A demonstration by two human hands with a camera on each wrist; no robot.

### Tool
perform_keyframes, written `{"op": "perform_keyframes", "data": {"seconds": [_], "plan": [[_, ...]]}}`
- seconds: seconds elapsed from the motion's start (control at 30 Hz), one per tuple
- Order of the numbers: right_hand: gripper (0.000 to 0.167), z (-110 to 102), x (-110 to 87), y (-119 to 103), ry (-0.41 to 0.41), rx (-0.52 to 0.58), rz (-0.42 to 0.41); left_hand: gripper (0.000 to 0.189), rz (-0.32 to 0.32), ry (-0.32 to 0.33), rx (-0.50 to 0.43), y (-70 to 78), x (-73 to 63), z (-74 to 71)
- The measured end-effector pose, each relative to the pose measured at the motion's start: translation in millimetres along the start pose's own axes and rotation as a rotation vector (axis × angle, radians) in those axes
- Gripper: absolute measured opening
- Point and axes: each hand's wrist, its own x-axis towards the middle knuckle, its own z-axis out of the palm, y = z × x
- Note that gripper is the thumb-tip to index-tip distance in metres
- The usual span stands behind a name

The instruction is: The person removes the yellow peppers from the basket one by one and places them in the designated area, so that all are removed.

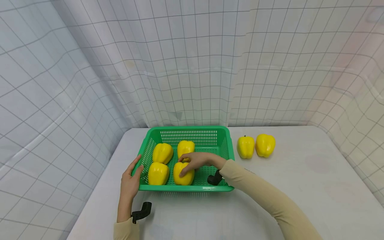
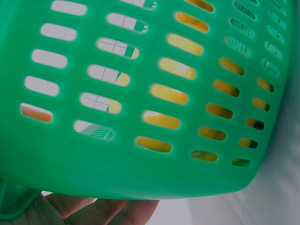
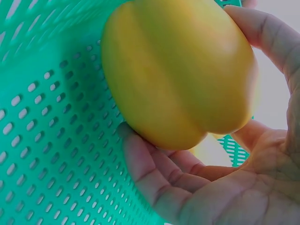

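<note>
A green perforated plastic basket (image 1: 186, 188) stands on the table. My left hand (image 1: 130, 181) grips its left rim, thumb inside; in the left wrist view, fingers (image 2: 101, 211) curl under the edge. Inside the basket, my right hand (image 1: 196, 160) holds a yellow bell pepper (image 1: 183, 180) at the front middle. The right wrist view shows thumb and fingers around this pepper (image 3: 173, 70), just over the slotted floor. Another yellow bell pepper (image 1: 186, 147) sits behind it. To its left lie a front pepper (image 1: 158, 173) and a rear pepper (image 1: 162, 153).
Two more yellow bell peppers, one with a stem (image 1: 246, 147) and one beside it (image 1: 265, 145), lie on the white table (image 1: 300, 186) right of the basket. Grid-patterned white curtains (image 1: 192, 66) enclose the table at the back and sides.
</note>
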Motion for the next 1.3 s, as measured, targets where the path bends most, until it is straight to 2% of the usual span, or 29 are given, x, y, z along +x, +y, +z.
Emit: {"op": "perform_keyframes", "data": {"seconds": [0.4, 0.73, 0.97, 1.3], "plan": [[0.058, -7, -6.9, -4, 0.052, -0.027, -0.042, 0.046, -0.012, -0.007, -0.008, 0.9, -0.2, -0.6], [0.064, -12, -14.6, -4, 0.158, -0.096, -0.032, 0.047, -0.008, -0.011, -0.005, 1.3, -0.2, -1.1], [0.063, -14, -20.0, -1, 0.250, -0.070, -0.056, 0.047, -0.013, -0.015, -0.008, 2.2, -0.3, -0.9], [0.059, -23, -36.7, 1, 0.355, 0.048, -0.111, 0.047, 0.000, -0.020, -0.015, -0.5, 0.1, -1.2]]}}
